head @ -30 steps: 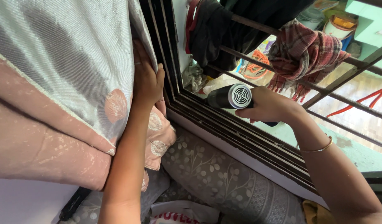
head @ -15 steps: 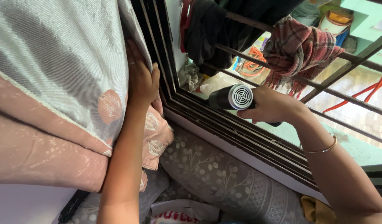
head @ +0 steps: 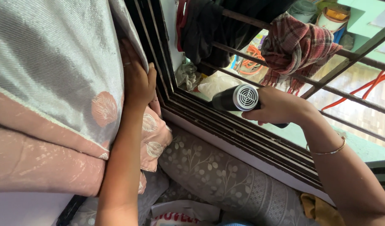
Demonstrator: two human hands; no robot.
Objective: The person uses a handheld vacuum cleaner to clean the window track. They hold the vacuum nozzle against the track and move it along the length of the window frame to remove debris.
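Observation:
My right hand (head: 277, 107) grips a black hair dryer (head: 234, 98) with a round grille at its back. Its nozzle points left along the dark window track (head: 209, 117), just above the sill corner. My left hand (head: 138, 79) lies flat against a grey and pink curtain (head: 62, 83) and holds its edge away from the window frame (head: 157, 54). A thin gold bangle sits on my right wrist.
Horizontal metal bars (head: 284, 31) cross the open window. Dark clothes (head: 213, 29) and a plaid cloth (head: 297, 46) hang on them. A grey leaf-patterned cushion (head: 217, 175) lies below the sill. Orange cable coils outside.
The view has drifted so everything sits slightly left and lower. The dryer has edged a little to the right along the track. My left hand stays on the curtain.

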